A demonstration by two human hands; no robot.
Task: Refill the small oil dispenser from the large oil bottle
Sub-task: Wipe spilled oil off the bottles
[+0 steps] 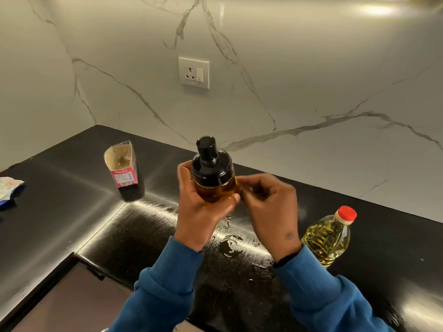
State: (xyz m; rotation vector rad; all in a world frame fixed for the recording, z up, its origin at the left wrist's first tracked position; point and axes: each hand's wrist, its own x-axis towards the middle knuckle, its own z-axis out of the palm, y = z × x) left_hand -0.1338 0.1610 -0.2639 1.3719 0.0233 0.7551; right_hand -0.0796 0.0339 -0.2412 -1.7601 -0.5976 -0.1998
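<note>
Dispenser (214, 173) held above counter (72, 212), my left hand (203, 207) wrapped round its glass; right hand (266, 202) curled, fingertips at its side. Black cap on. Oil smears below: slick grip, could slip. Big bottle (328, 238) capped, standing to my right.

- My dispenser (214, 178): black cap, amber oil behind clear glass.
- The bottle (327, 238) at 4 o'clock: yellow oil, red cap.
- My sleeves (165, 279): blue, ribbed cuffs.
- Counter (72, 212): glossy black.
- Wall (311, 68): white marble, grey veins.
- Socket (193, 72) at 12 o'clock: white.
- Carton (121, 164) at 10 o'clock: pink-red.
</note>
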